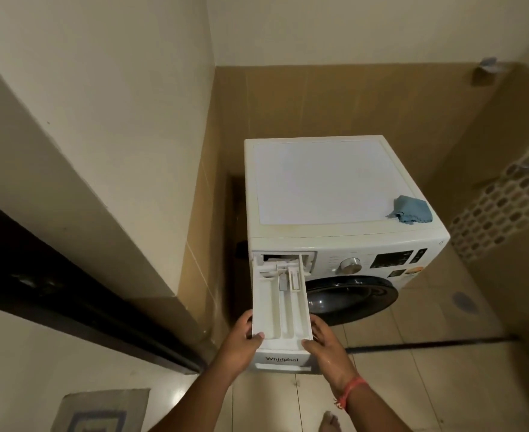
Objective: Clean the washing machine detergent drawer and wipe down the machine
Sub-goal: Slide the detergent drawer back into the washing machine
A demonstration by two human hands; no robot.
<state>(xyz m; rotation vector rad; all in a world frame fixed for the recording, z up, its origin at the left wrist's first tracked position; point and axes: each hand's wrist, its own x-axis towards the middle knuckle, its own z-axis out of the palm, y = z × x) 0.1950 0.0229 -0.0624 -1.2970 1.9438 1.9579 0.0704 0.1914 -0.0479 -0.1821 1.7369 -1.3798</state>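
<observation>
While both hands grip the detergent drawer (280, 302), the left hand (241, 338) and right hand (325, 341) at its front corners, it sticks far out of the washing machine (319, 182). I judge it is being removed or refitted; a blue cloth (412, 209) waits on the machine top.

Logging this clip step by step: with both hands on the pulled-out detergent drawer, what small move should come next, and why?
Probably ease the detergent drawer the rest of the way out of its slot. The left hand and right hand already hold its front corners, but its back end sits in the washing machine. The blue cloth lies unused on top.
</observation>
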